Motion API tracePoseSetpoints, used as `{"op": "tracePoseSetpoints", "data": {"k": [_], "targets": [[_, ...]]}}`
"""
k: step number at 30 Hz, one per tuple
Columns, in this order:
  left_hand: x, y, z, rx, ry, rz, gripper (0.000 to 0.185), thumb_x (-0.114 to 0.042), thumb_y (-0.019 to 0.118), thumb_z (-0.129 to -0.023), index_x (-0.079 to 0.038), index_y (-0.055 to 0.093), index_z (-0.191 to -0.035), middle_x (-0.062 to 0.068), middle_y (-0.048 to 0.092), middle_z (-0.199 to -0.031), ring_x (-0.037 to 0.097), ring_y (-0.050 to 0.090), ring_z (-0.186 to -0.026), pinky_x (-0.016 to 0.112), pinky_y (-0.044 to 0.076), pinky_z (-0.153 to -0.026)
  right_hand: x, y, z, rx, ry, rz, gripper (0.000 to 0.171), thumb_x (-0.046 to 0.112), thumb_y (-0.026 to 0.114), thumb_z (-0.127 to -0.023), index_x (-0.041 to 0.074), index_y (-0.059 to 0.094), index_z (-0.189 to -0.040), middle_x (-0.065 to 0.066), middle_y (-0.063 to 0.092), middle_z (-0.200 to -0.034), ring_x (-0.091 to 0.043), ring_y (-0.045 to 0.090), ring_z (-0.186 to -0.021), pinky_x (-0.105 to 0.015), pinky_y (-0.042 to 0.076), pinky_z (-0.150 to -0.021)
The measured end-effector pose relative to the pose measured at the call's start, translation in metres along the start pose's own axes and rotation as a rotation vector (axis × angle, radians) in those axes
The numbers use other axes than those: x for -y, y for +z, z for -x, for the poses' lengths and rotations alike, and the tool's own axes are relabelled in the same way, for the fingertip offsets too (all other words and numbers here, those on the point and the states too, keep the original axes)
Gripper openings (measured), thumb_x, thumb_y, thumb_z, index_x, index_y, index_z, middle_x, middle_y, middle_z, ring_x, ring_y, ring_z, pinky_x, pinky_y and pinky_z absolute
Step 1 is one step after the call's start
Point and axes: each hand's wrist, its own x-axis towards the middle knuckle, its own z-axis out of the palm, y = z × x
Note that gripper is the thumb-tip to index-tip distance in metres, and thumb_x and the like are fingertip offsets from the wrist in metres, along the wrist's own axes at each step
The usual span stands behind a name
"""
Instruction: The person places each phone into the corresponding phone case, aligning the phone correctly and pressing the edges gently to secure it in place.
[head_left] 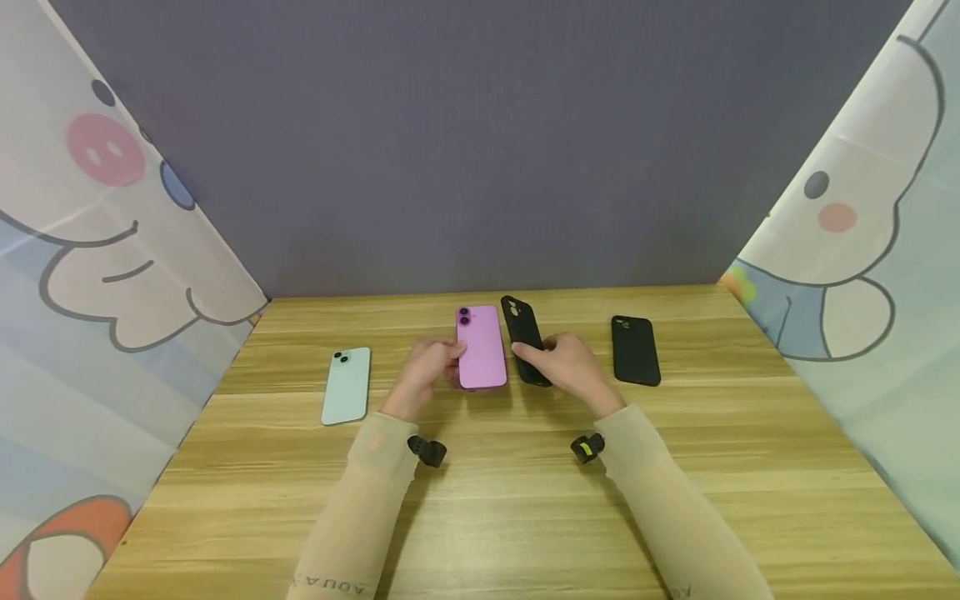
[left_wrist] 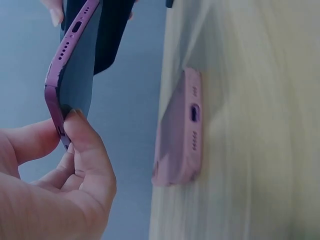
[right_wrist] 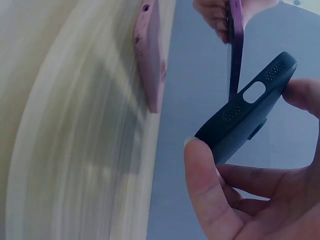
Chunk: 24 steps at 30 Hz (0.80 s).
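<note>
I see my left hand pinching the flat pink-purple phone by its edge, thumb on the side. The phone is held up off the light wooden table. My right hand grips the black soft phone case with fingers curled round it, just beside the phone. A pale pink case lies on the table under them. A mint green phone lies to the left, and another black case lies to the right.
</note>
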Motion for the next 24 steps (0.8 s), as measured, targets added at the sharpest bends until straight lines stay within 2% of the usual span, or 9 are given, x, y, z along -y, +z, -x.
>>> {"op": "tracePoseSetpoints", "data": {"k": [3, 8, 12, 18, 24], "targets": [[-0.004, 0.004, 0.003, -0.003, 0.002, 0.019, 0.026, -0.005, 0.060, -0.099, 0.012, 0.062, -0.118, 0.008, 0.065, -0.091, 0.018, 0.062, -0.082, 0.033, 0.053, -0.079, 0.003, 0.001, 0.003, -0.004, 0.000, -0.043, 0.066, 0.071, 0.061, -0.088, 0.007, 0.073, -0.094, -0.007, 0.067, -0.076, -0.024, 0.060, -0.063, -0.035, 0.047, -0.056], [-0.007, 0.009, 0.005, -0.017, 0.004, 0.041, 0.025, -0.005, 0.061, -0.099, 0.012, 0.061, -0.118, 0.008, 0.065, -0.091, 0.015, 0.063, -0.078, 0.029, 0.053, -0.074, 0.007, 0.001, 0.005, -0.005, 0.013, -0.114, 0.068, 0.069, 0.063, -0.088, 0.004, 0.073, -0.106, -0.010, 0.070, -0.084, -0.035, 0.068, -0.070, -0.035, 0.049, -0.057], [-0.007, 0.014, 0.004, -0.024, -0.004, 0.053, 0.022, -0.005, 0.061, -0.099, 0.010, 0.061, -0.115, 0.008, 0.064, -0.091, 0.014, 0.062, -0.077, 0.028, 0.053, -0.072, 0.008, 0.002, 0.004, 0.000, 0.007, -0.134, 0.071, 0.066, 0.063, -0.089, 0.000, 0.071, -0.114, -0.012, 0.071, -0.090, -0.038, 0.070, -0.072, -0.034, 0.050, -0.056], [-0.010, 0.020, 0.004, -0.023, -0.004, 0.092, 0.013, -0.005, 0.062, -0.099, 0.006, 0.062, -0.107, 0.008, 0.064, -0.091, 0.017, 0.062, -0.079, 0.033, 0.052, -0.077, 0.012, 0.002, 0.004, -0.009, 0.014, -0.148, 0.067, 0.067, 0.063, -0.088, 0.004, 0.073, -0.107, -0.010, 0.070, -0.083, -0.041, 0.069, -0.069, -0.036, 0.050, -0.055], [-0.014, 0.023, 0.006, -0.023, -0.004, 0.107, 0.020, -0.004, 0.062, -0.099, 0.009, 0.062, -0.114, 0.009, 0.065, -0.093, 0.016, 0.062, -0.079, 0.032, 0.052, -0.077, 0.015, 0.002, 0.006, 0.005, 0.019, -0.169, 0.070, 0.071, 0.063, -0.087, 0.005, 0.074, -0.106, -0.009, 0.069, -0.080, -0.041, 0.069, -0.068, -0.034, 0.047, -0.054]]}}
